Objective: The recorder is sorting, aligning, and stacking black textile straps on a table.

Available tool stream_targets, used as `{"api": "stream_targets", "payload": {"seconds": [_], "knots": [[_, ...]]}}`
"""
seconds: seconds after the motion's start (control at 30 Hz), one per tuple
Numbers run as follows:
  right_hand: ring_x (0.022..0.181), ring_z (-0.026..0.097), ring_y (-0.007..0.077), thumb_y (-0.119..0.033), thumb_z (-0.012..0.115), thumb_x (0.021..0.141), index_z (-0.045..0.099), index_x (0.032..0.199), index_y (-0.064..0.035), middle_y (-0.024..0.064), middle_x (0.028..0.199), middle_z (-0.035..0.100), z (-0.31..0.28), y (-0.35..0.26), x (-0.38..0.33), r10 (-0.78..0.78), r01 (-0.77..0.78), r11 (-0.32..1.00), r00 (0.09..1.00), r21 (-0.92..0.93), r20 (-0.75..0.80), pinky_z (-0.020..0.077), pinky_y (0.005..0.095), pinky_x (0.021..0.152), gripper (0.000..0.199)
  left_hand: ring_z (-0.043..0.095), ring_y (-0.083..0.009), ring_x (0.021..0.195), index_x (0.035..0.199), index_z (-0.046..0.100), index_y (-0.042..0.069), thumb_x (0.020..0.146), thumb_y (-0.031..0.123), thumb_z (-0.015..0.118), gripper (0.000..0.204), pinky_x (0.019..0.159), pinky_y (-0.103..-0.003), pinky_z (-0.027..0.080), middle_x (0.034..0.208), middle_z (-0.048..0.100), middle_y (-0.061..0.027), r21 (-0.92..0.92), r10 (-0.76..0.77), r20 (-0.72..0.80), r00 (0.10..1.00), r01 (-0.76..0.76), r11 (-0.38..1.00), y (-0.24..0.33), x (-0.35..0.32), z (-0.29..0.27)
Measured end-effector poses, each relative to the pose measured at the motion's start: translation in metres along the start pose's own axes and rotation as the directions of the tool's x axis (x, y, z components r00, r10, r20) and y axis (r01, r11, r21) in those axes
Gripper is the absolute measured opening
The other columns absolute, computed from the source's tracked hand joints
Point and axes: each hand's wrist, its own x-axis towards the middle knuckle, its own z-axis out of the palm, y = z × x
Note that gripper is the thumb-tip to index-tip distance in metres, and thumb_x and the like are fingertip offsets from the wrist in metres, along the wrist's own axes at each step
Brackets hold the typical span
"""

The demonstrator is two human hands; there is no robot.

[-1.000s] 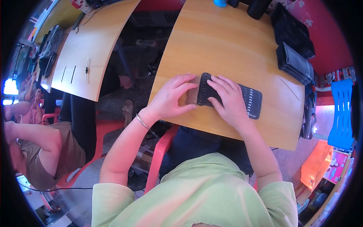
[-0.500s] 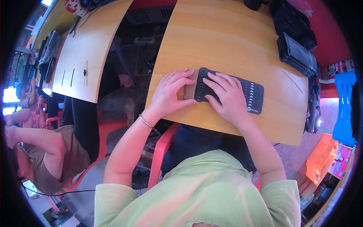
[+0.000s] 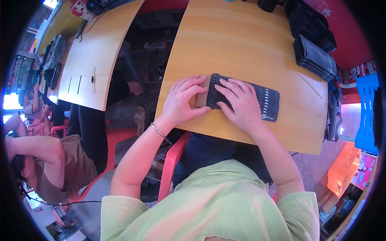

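A flat black ribbed sleeve lies across the near part of a wooden table. My right hand presses down flat on its left half. My left hand grips a brown cardboard insert at the sleeve's left end; most of the card is hidden under my fingers. A thin bracelet sits on my left wrist.
A stack of similar black sleeves sits at the table's far right, with more dark ones behind. A second wooden table stands to the left across a gap. A seated person is at lower left. A blue plastic chair stands right.
My hands have stayed on the sleeve and the card; the left fingers have shifted slightly at the sleeve's left end. The view has tilted a little.
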Motion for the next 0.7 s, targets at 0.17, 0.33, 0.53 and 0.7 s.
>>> {"api": "stream_targets", "payload": {"seconds": [0.17,0.33,0.53,0.7], "knots": [[0.116,0.048,0.0238,-0.024,0.068,0.078,0.059,0.116,-0.0103,0.0048,0.125,0.055,0.0002,-0.0003,0.0010,0.002,-0.002,1.000,1.000,0.007,-0.003,0.0359,0.0415,0.100,0.041,0.048,-0.0297,0.121,0.099,0.063,0.006,0.062,0.026,0.079,0.044,0.101,-0.044,0.037,0.125,0.056,-0.0090,0.012,-0.002,-0.004,1.000,0.002,1.000,0.0015,0.0004,-0.0005],[0.117,0.048,0.0242,-0.024,0.068,0.078,0.059,0.116,-0.0099,0.0053,0.125,0.055,-0.0010,-0.0014,0.0017,0.001,-0.001,1.000,1.000,-0.004,0.007,0.0360,0.0418,0.100,0.041,0.048,-0.0288,0.121,0.099,0.063,0.007,0.063,0.027,0.079,0.043,0.102,-0.043,0.036,0.125,0.056,-0.0081,0.009,0.001,-0.005,1.000,-0.001,1.000,-0.0002,0.0004,-0.0032],[0.117,0.047,0.0245,-0.024,0.067,0.079,0.059,0.116,-0.0096,0.0066,0.125,0.055,-0.0044,-0.0060,-0.0004,-0.007,0.007,1.000,1.000,-0.011,-0.003,0.0356,0.0418,0.100,0.041,0.047,-0.0273,0.122,0.100,0.063,0.009,0.065,0.029,0.078,0.043,0.103,-0.042,0.035,0.126,0.056,-0.0067,0.015,0.000,-0.008,1.000,0.000,1.000,0.0024,-0.0030,-0.0036],[0.117,0.047,0.0245,-0.024,0.066,0.080,0.058,0.117,-0.0094,0.0071,0.124,0.055,-0.0057,-0.0082,-0.0012,-0.029,0.029,0.999,0.999,-0.022,-0.021,0.0353,0.0419,0.100,0.041,0.047,-0.0273,0.123,0.101,0.063,0.009,0.066,0.030,0.078,0.044,0.103,-0.042,0.034,0.127,0.055,-0.0067,0.021,0.005,-0.014,1.000,-0.004,1.000,0.0031,-0.0050,-0.0046]]}}
